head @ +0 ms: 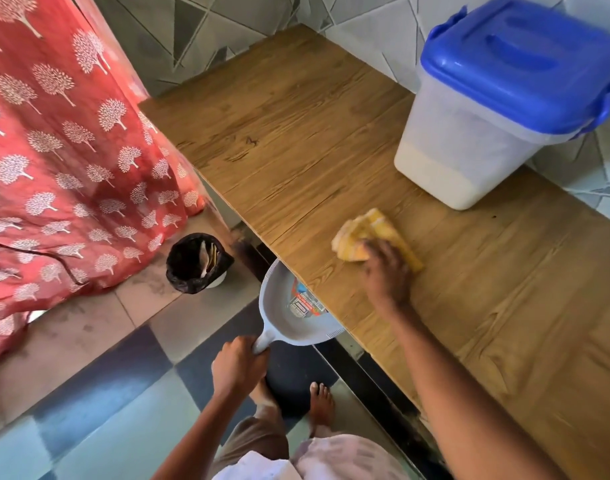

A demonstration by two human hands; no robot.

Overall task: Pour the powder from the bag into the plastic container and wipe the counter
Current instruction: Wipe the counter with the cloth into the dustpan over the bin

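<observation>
A clear plastic container [469, 147] with a blue lid [525, 60] closed on top stands at the back right of the wooden counter [296, 140]; white powder fills its lower part. My right hand [386, 271] presses a yellow cloth [362, 233] flat on the counter near the front edge. My left hand [239, 365] grips the handle of a grey dustpan [289, 317], held just under the counter's edge below the cloth. No bag is in view.
A small bin lined with a black bag [196, 263] stands on the tiled floor left of the counter. A red patterned curtain [61, 161] hangs at the left. My bare feet [320, 403] stand by the counter base. Tiled wall behind.
</observation>
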